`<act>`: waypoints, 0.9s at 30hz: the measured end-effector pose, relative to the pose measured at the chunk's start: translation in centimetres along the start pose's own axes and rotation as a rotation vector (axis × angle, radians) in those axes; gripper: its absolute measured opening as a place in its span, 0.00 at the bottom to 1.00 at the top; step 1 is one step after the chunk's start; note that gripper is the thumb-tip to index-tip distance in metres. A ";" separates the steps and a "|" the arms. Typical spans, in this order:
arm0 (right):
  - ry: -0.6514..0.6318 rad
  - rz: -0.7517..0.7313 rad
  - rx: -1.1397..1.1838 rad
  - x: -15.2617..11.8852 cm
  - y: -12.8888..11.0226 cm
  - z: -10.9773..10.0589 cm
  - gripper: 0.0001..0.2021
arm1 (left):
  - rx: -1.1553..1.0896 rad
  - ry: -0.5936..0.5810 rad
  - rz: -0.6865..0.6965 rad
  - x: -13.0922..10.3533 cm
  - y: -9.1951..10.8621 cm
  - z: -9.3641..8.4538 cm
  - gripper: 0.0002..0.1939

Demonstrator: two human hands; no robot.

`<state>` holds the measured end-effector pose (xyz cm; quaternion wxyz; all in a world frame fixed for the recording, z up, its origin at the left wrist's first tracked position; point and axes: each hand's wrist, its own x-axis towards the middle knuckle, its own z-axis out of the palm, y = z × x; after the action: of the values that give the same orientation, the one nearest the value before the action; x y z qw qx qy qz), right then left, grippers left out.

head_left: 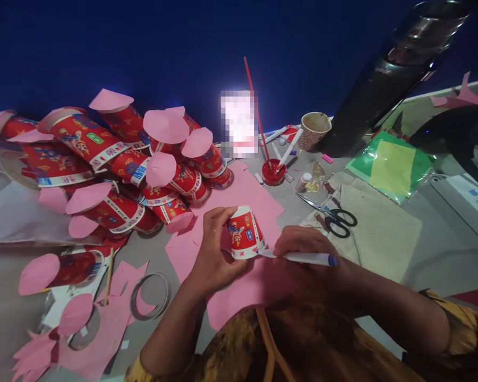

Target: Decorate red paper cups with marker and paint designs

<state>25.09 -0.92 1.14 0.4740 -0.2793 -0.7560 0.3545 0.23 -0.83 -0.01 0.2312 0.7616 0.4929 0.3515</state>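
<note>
My left hand (217, 254) is wrapped round a red printed paper cup (246, 232) with a white band along its lower edge. Closed on a white marker pen (305, 258) with a blue end, my right hand (302, 243) is just to the right of the cup. The pen's tip meets the white band, where small pink and blue marks show. Beneath both hands lies a large sheet of pink paper (258, 199). Part of the cup's far left side is hidden by my left fingers.
Many red cups with pink paper cones (167, 127) are piled at the left. A tape roll (150, 296) lies among pink scraps (91, 345). To the right are scissors (338, 222), a red pot (273, 174) holding a brush, a patterned cup (315, 132) and a green packet (390, 167).
</note>
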 end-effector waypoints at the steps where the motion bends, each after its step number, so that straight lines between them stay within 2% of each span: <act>1: -0.001 0.006 -0.002 0.0 -0.1 0.0 0.04 | 0.001 0.000 0.002 0.0 0.0 0.0 0.46; 27: -0.006 0.011 -0.016 0.0 -0.1 0.0 0.04 | 0.041 -0.007 0.058 0.0 0.1 0.2 0.46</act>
<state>25.08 -0.95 1.22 0.4676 -0.2860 -0.7587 0.3520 0.39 -0.85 -0.08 0.2069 0.7814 0.4768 0.3452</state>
